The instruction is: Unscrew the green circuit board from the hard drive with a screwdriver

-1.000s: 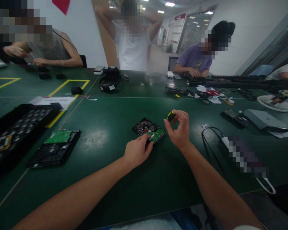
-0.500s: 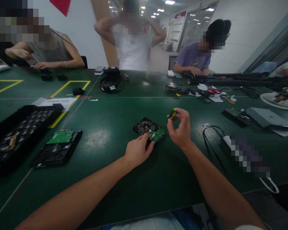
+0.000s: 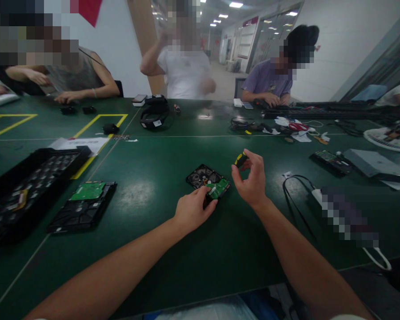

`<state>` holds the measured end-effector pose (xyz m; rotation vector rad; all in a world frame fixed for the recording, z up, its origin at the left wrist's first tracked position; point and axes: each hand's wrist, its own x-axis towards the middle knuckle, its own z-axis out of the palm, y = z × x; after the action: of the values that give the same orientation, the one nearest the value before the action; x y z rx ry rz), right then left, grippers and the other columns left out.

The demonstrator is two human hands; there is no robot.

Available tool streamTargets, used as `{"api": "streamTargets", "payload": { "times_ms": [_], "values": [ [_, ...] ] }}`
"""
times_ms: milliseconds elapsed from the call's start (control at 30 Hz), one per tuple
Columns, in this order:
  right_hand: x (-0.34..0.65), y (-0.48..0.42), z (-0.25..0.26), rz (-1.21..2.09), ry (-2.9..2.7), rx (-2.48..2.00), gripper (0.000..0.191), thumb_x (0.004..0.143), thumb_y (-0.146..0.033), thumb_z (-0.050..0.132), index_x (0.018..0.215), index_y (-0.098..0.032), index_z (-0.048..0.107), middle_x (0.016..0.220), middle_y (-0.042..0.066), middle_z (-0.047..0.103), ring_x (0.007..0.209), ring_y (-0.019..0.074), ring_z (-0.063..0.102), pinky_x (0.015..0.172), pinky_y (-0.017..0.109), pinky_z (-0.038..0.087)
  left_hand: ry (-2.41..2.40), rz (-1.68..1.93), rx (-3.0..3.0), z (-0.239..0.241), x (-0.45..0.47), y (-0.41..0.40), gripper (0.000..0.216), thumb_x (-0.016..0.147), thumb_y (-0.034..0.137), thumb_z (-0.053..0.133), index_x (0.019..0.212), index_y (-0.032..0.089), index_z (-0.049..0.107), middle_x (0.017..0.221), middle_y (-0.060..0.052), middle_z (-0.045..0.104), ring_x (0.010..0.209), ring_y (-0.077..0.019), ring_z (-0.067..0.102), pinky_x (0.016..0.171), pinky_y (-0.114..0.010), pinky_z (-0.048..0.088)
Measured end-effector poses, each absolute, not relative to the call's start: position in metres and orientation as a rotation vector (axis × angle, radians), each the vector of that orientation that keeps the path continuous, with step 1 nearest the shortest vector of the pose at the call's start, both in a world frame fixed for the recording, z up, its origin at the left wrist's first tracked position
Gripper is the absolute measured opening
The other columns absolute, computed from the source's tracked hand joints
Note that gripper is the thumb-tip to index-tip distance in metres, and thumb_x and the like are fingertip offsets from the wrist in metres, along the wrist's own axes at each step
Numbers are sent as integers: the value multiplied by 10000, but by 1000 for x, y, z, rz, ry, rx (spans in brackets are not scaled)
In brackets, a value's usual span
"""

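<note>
A hard drive (image 3: pixel 200 177) with its green circuit board facing up lies at mid-table. My left hand (image 3: pixel 192 207) grips its near edge, thumb at the side and fingers over the board. To the right and slightly above it, my right hand (image 3: pixel 252 180) pinches a black and yellow screwdriver (image 3: pixel 240 158) by its handle. The tool is tilted, and I cannot make out its shaft or tip. Farther left, a larger black drive (image 3: pixel 83 209) with a green board rests on the table, apart from both hands.
A long black tray (image 3: pixel 36 191) stands at the left edge. On the right are a corded power bank-like block (image 3: pixel 348 218), a grey box (image 3: pixel 375 162) and another drive (image 3: pixel 330 162). Cables and scraps (image 3: pixel 293 126) lie farther back. Several people sit or stand across the green table (image 3: pixel 146 275).
My hands stay almost in place, with the screwdriver tilted slightly differently. The person in white across the table has lowered one arm. The whole view has shifted a little.
</note>
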<state>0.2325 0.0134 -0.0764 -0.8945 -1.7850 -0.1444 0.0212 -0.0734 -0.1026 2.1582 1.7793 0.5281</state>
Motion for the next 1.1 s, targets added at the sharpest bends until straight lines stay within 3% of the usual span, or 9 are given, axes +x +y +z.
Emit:
{"api": "streamTargets", "payload": {
  "times_ms": [300, 767, 1100],
  "values": [
    [235, 15, -85, 77, -1838, -867, 651, 1008, -254, 576, 1596, -310, 302, 1402, 130, 626, 1073, 259, 727, 958, 507, 634, 1779, 537, 2181, -102, 22, -74, 428, 998, 531, 544, 1319, 251, 589, 1072, -62, 758, 855, -244, 735, 714, -327, 509],
    [239, 25, -92, 66, -1845, -886, 729, 973, -311, 679, 1598, -317, 303, 1507, 138, 537, 1082, 265, 719, 978, 516, 620, 1780, 486, 2171, -99, 22, -74, 419, 1009, 526, 535, 1324, 251, 569, 1074, -56, 761, 873, -240, 739, 718, -326, 510],
    [239, 20, -86, 123, -1922, -874, 673, 1050, -295, 519, 1642, -321, 199, 1498, 124, 561, 1133, 248, 726, 1044, 491, 593, 1824, 482, 2215, -102, 23, -77, 447, 1007, 540, 531, 1355, 260, 548, 1177, -42, 736, 882, -227, 731, 705, -338, 508]
  ]
}}
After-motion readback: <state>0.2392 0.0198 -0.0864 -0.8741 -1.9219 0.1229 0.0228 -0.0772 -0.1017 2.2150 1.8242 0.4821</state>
